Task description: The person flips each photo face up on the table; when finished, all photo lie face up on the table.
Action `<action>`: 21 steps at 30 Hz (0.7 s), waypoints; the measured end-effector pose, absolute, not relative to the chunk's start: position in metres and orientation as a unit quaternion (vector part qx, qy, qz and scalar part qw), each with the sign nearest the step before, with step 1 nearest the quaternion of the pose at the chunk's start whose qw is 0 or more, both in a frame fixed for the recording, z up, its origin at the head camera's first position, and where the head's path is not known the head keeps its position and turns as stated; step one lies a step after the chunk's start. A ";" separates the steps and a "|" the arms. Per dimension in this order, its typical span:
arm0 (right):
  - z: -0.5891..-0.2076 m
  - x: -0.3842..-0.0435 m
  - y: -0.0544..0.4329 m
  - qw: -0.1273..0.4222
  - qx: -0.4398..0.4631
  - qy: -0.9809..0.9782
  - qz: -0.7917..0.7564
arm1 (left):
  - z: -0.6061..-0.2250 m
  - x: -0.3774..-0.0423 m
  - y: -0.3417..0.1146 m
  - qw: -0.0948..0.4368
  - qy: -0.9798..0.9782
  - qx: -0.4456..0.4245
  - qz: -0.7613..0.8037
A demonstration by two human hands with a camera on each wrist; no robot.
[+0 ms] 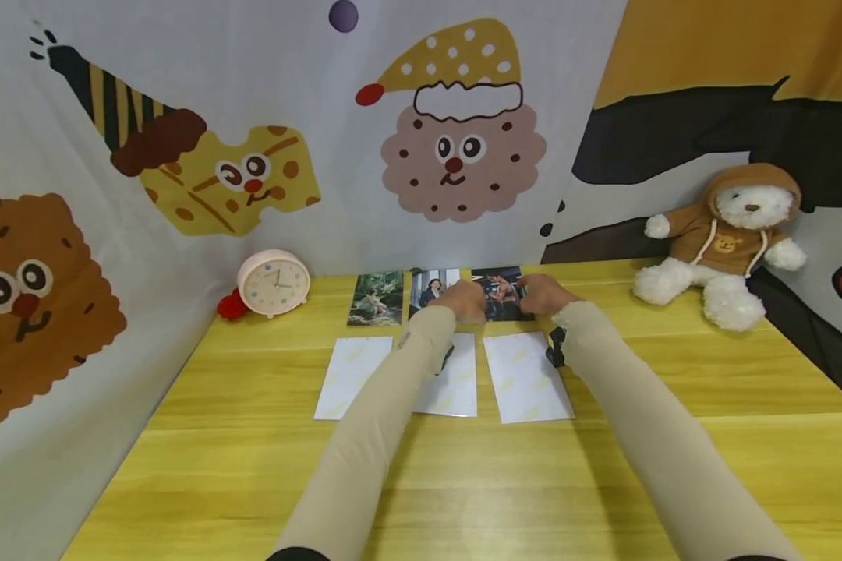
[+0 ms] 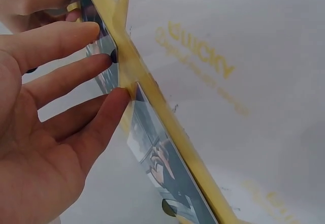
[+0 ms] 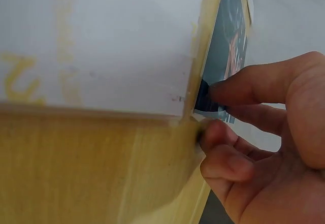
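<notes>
Three photo prints stand in a row at the back: a green outdoor one (image 1: 375, 298), a middle one with a person in a dark jacket (image 1: 428, 290), and a dark right one (image 1: 500, 290). My left hand (image 1: 465, 301) is between the middle and right photos. Its extended fingers (image 2: 76, 74) touch the right photo's near left corner, and one fingertip rests beside the middle photo (image 2: 167, 168). At the opposite side, my right hand (image 1: 547, 294) pinches the right photo's edge near its corner, thumb and forefinger together (image 3: 223, 92), the other fingers curled.
Three white cards with faint yellow print, left (image 1: 351, 374), middle (image 1: 456, 382) and right (image 1: 529, 378), lie in front of the photos. A pink clock (image 1: 274, 283) with a red object (image 1: 232, 305) stands back left, a plush bear (image 1: 726, 241) back right. A printed cloth (image 1: 323, 234) hangs behind.
</notes>
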State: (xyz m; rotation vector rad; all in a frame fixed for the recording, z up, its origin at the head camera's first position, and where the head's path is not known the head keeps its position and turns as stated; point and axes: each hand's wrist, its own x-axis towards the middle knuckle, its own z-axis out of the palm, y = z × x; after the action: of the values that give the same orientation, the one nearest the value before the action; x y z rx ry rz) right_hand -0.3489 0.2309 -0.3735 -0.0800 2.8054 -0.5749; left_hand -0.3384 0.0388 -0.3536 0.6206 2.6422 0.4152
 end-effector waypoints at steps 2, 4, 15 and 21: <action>-0.374 -0.349 0.230 0.138 -0.033 0.971 -0.195 | -0.353 -0.337 0.038 0.190 0.944 0.223 0.149; -0.374 -0.349 0.230 0.139 -0.037 0.971 -0.192 | -0.353 -0.335 0.037 0.184 0.945 0.228 0.146; -0.373 -0.344 0.243 0.075 -0.093 0.968 -0.218 | -0.337 -0.323 0.012 0.135 0.944 0.238 0.185; -0.362 -0.336 0.250 0.052 -0.112 0.959 -0.253 | -0.317 -0.311 -0.046 0.082 0.924 0.203 0.314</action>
State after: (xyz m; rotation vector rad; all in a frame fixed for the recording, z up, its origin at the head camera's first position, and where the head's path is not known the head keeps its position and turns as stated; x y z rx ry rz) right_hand -0.3364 0.2500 -0.3623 -0.3422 2.9188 -0.7710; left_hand -0.3113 -0.0463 -0.3171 0.6062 2.7604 0.9367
